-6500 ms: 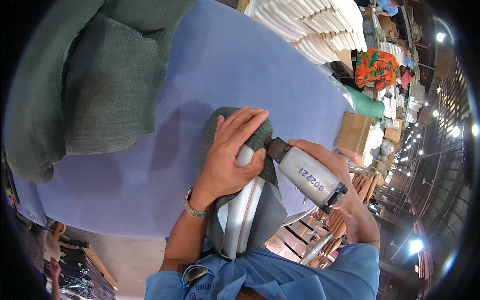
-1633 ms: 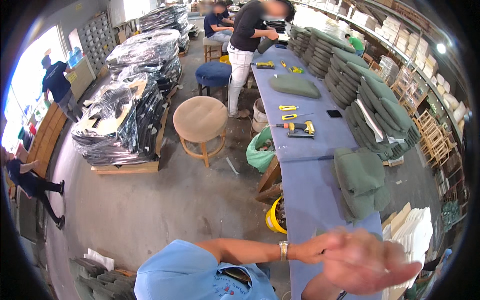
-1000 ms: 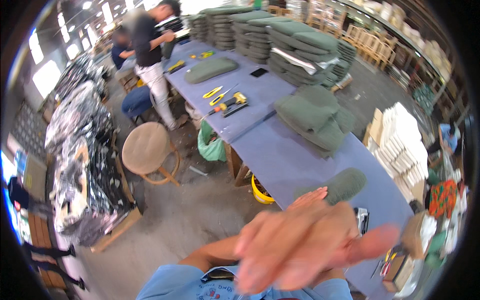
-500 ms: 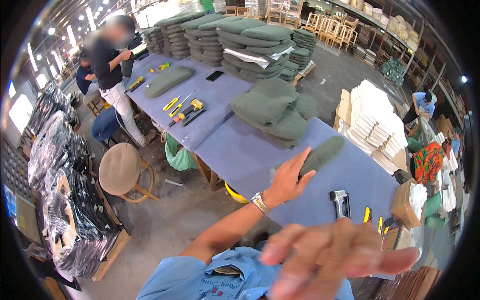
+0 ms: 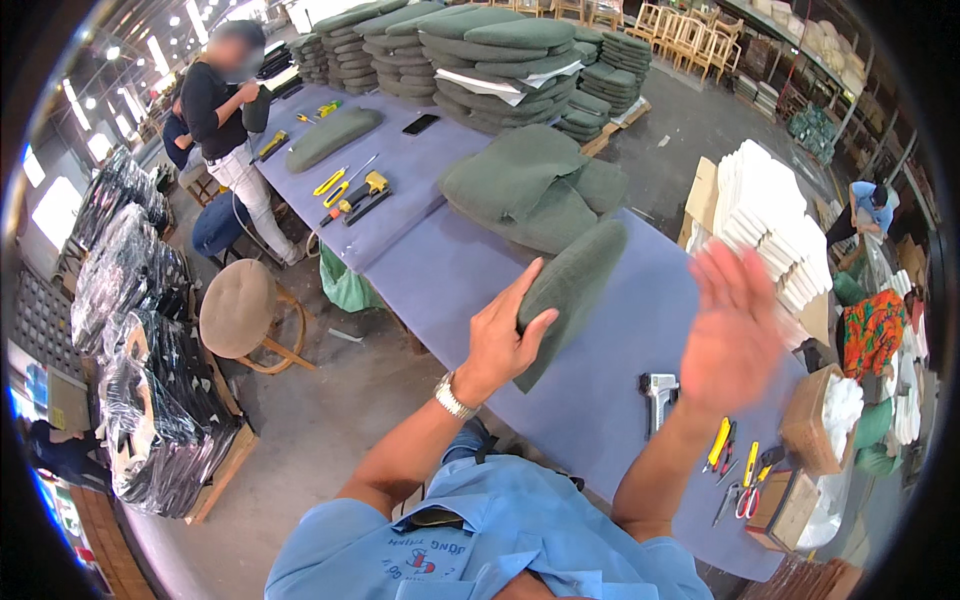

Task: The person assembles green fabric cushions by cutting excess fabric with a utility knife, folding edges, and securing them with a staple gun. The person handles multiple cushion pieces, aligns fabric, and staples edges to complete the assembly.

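A green seat cushion is tilted up on its edge above the blue-grey table. My left hand, with a metal watch on the wrist, grips its near left side, thumb towards me and fingers along the edge. My right hand is raised over the table to the right of the cushion, blurred by motion, its fingers stretched out and holding nothing. Below it lies a staple gun. Just beyond the cushion, more green fabric-covered pieces are heaped on the table.
Tall stacks of green cushions stand at the back. Cutters, pliers and scissors lie at the right, by a cardboard box. A yellow-and-black power tool rests further left. A person works at the far left; a stool stands nearby.
My left hand has lifted and tilted the cushion, bringing it left. My right hand has moved from close in front of the camera to above the table's right part.
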The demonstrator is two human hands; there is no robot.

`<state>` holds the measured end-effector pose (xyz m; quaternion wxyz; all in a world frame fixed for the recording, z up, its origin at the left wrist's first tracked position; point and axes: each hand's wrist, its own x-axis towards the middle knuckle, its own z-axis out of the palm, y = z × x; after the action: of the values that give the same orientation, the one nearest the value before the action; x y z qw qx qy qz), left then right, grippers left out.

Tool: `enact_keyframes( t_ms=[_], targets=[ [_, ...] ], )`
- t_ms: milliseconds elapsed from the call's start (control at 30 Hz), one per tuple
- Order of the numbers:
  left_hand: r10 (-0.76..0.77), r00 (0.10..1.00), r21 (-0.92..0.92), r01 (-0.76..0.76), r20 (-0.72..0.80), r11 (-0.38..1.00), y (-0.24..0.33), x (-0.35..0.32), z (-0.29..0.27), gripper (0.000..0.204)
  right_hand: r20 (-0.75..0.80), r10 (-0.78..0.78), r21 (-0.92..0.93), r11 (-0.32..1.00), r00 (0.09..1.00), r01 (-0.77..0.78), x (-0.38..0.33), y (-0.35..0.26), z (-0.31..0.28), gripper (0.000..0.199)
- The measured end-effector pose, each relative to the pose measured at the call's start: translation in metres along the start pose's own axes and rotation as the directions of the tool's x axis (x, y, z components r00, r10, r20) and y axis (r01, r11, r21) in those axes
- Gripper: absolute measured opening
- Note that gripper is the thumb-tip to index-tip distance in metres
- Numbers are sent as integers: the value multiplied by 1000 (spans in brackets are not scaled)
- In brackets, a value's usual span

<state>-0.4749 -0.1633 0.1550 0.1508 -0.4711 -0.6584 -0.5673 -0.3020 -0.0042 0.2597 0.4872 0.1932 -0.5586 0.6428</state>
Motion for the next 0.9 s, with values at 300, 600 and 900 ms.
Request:
enact_keyframes(
  t_ms=[300,600,900],
  targets=[
    [-97,993,-50,100,67,994,-3,21,15,51,-44,436,-657,665,899,-356,67,166,-59,48],
    [-354,851,-2,385,388,923,-39,48,-74,50,-175,355,-554,736,918,-390,28,220,-45,52],
    [-569,640,531,282,517,799,10,73,-123,57,-202,311,-645,671,929,-365,-48,242,-28,39]
  ],
)
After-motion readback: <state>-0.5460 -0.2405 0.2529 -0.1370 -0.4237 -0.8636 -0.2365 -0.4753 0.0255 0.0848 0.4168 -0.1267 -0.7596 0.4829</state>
